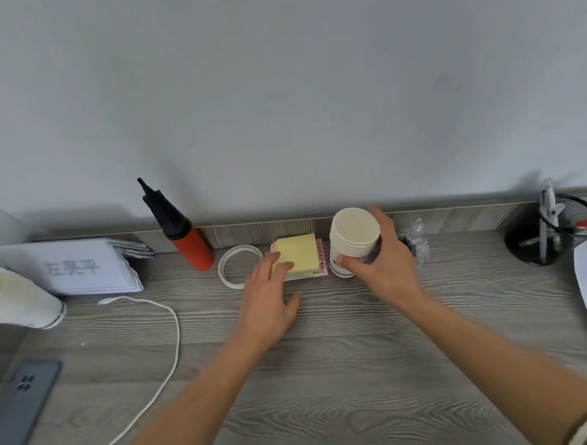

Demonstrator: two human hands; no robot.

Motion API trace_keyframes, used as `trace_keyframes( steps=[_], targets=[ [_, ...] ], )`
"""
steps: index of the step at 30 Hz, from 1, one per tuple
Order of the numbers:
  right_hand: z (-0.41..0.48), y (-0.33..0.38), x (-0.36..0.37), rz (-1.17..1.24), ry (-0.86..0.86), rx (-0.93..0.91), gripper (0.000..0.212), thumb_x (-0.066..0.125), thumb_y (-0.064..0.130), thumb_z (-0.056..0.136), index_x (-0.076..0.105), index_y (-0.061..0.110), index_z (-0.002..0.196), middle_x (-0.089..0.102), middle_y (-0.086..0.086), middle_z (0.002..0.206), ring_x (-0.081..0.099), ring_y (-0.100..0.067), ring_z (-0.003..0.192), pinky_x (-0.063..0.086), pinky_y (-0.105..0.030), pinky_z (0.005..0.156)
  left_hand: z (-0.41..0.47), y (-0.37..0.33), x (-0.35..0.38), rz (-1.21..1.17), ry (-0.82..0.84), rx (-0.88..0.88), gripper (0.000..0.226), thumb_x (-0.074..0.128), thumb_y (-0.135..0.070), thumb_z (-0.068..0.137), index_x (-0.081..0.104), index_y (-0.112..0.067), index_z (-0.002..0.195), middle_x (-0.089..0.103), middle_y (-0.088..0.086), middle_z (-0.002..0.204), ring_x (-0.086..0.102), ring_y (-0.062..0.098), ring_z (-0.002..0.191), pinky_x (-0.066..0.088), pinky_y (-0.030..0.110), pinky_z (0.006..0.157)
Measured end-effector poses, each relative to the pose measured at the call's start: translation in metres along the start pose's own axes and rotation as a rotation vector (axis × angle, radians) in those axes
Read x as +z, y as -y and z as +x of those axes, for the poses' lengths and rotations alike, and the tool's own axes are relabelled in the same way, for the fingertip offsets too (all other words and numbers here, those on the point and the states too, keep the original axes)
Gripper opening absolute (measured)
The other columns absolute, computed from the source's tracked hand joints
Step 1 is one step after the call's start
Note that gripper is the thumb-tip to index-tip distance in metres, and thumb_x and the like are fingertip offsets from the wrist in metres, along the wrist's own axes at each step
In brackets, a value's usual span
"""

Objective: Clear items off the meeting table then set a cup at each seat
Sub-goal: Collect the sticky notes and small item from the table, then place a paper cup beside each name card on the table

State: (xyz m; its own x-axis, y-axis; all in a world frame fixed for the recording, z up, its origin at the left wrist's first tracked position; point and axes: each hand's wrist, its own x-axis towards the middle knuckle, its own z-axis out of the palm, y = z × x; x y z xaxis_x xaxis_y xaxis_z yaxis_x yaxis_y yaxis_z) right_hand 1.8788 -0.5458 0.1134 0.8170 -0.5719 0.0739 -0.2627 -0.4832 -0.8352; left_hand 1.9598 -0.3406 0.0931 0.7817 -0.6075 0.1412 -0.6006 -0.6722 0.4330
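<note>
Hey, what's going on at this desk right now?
A person is working at a grey wood-grain desk. Their right hand grips a stack of paper cups standing by the wall, while their left hand rests fingertips on a yellow sticky-note pad. A tape ring and red pump sit alongside.

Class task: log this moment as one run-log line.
right hand: gripping paper cup stack | left hand: fingertips on yellow sticky notes | table: uncleared
</note>
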Motion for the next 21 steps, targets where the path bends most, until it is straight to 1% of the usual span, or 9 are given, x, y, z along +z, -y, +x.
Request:
trace_keyframes(
  steps=[2, 3, 6, 8, 10, 12, 15, 18, 21],
  targets=[
    [-0.015, 0.008, -0.007, 0.150, 0.014, 0.012, 0.095, 0.082, 0.053, 0.055, 0.034, 0.044, 0.137, 0.048, 0.040, 0.122, 0.053, -0.007, 0.120, 0.048, -0.037, 0.099, -0.009, -0.008, -0.009, -0.056, -0.006, 0.026, 0.061, 0.073, -0.038, 0.079, 0.055, -0.010, 0.131, 0.049, 0.011, 0.142, 0.041, 0.028, 0.135, 0.034, 0.041, 0.111],
    [-0.025, 0.012, -0.010, 0.219, 0.017, 0.019, 0.093, 0.084, 0.052, 0.054, 0.036, 0.044, 0.134, 0.048, 0.042, 0.121, 0.053, -0.003, 0.118, 0.050, -0.036, 0.098, -0.014, -0.012, -0.015, -0.095, 0.014, 0.039, 0.067, 0.073, -0.043, 0.078, 0.053, -0.012, 0.134, 0.048, 0.008, 0.143, 0.039, 0.025, 0.136, 0.029, 0.036, 0.112],
    [-0.060, 0.029, -0.015, 0.348, 0.021, 0.048, 0.086, 0.087, 0.052, 0.052, 0.042, 0.052, 0.126, 0.053, 0.037, 0.118, 0.057, 0.003, 0.109, 0.053, -0.030, 0.086, -0.037, -0.023, -0.029, -0.234, 0.116, 0.066, 0.084, 0.073, -0.055, 0.072, 0.045, -0.016, 0.141, 0.046, 0.001, 0.145, 0.037, 0.017, 0.136, 0.022, 0.024, 0.111],
    [-0.087, 0.041, -0.012, 0.422, 0.010, 0.084, 0.083, 0.088, 0.049, 0.049, 0.044, 0.054, 0.120, 0.057, 0.026, 0.120, 0.058, 0.000, 0.110, 0.053, -0.028, 0.085, -0.051, -0.027, -0.037, -0.315, 0.185, 0.086, 0.087, 0.071, -0.061, 0.068, 0.044, -0.020, 0.141, 0.049, -0.003, 0.142, 0.044, 0.014, 0.131, 0.031, 0.030, 0.111],
    [-0.115, 0.051, -0.008, 0.496, 0.011, 0.133, 0.081, 0.089, 0.044, 0.048, 0.049, 0.048, 0.118, 0.063, 0.016, 0.118, 0.062, -0.006, 0.108, 0.056, -0.030, 0.084, -0.064, -0.027, -0.043, -0.400, 0.241, 0.101, 0.086, 0.069, -0.064, 0.067, 0.047, -0.023, 0.139, 0.057, -0.007, 0.133, 0.052, 0.011, 0.120, 0.042, 0.036, 0.103],
    [-0.143, 0.058, -0.001, 0.526, 0.037, 0.171, 0.081, 0.088, 0.042, 0.050, 0.052, 0.041, 0.122, 0.066, 0.015, 0.115, 0.063, -0.007, 0.108, 0.057, -0.029, 0.085, -0.076, -0.023, -0.047, -0.462, 0.282, 0.131, 0.083, 0.071, -0.061, 0.066, 0.048, -0.025, 0.137, 0.061, -0.011, 0.126, 0.057, 0.008, 0.112, 0.049, 0.037, 0.094],
    [-0.183, 0.062, 0.006, 0.555, 0.047, 0.246, 0.077, 0.084, 0.043, 0.058, 0.055, 0.030, 0.128, 0.068, 0.012, 0.118, 0.064, -0.010, 0.111, 0.056, -0.032, 0.088, -0.093, -0.011, -0.048, -0.484, 0.342, 0.211, 0.078, 0.076, -0.050, 0.066, 0.045, -0.031, 0.135, 0.059, -0.016, 0.124, 0.055, 0.003, 0.109, 0.050, 0.036, 0.091],
    [-0.218, 0.064, 0.009, 0.595, 0.017, 0.330, 0.062, 0.074, 0.048, 0.067, 0.060, 0.033, 0.125, 0.069, 0.008, 0.119, 0.064, -0.012, 0.111, 0.055, -0.034, 0.089, -0.111, -0.007, -0.047, -0.486, 0.434, 0.319, 0.083, 0.075, -0.052, 0.065, 0.035, -0.044, 0.137, 0.050, -0.026, 0.125, 0.050, -0.004, 0.112, 0.049, 0.029, 0.091],
    [-0.256, 0.067, 0.008, 0.629, -0.044, 0.385, 0.052, 0.067, 0.048, 0.073, 0.065, 0.030, 0.122, 0.071, 0.005, 0.117, 0.066, -0.009, 0.105, 0.055, -0.028, 0.080, -0.132, -0.017, -0.044, -0.535, 0.495, 0.383, 0.083, 0.078, -0.057, 0.063, 0.033, -0.052, 0.133, 0.051, -0.030, 0.123, 0.053, -0.006, 0.110, 0.051, 0.024, 0.085]
  ],
)
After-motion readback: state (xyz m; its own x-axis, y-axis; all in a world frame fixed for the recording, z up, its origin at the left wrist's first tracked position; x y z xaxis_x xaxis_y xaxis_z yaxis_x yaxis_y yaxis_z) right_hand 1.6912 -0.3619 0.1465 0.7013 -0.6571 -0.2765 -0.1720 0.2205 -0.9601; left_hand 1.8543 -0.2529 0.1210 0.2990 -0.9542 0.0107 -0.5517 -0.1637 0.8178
